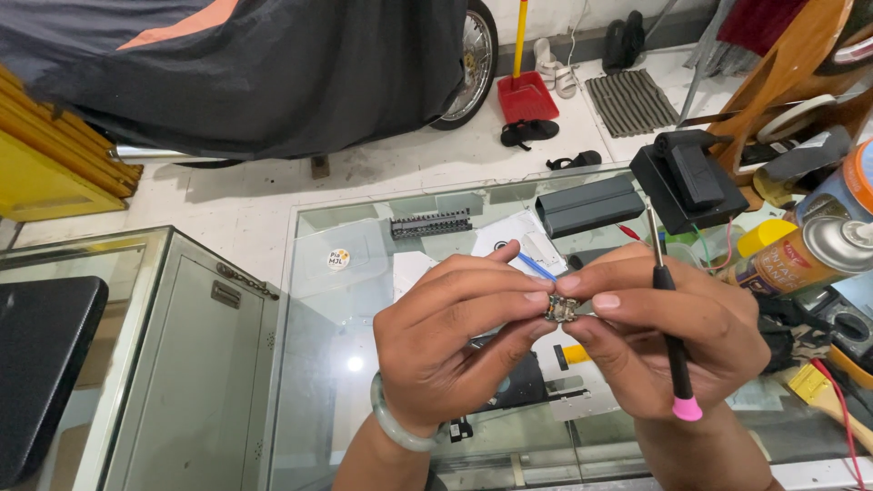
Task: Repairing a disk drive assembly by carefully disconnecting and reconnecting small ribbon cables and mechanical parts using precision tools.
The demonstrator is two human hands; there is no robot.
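We are holding a small metallic part (561, 310) pinched between the fingertips of both hands, raised above the glass counter (346, 300) near its middle and not resting on anything. Our left hand (450, 341) is closing thumb and forefinger on the part's left side, with the other fingers curled loosely beneath; a pale green bangle (393, 427) is sitting on that wrist. Our right hand (659, 341) is gripping the part's right side with thumb and forefinger while also keeping a precision screwdriver (668, 318) tucked against the palm, its pink cap pointing down toward us and its metal tip pointing up and away from the part. We are judging from this that the tool is parked, not engaged: the tip is well clear of the part, so any screw work on it is either finished or not yet begun, and we cannot tell which, since the part is too small and too covered by fingers to show screws or seams. Below our hands, seen on or through the glass, a dark device (523, 382) and a flat silver piece (582, 402) are lying apart from each other. Toward the counter's far right corner a black box-shaped unit (687, 186) is sitting, with a spray can (805, 255) lying just beside it at the right edge.
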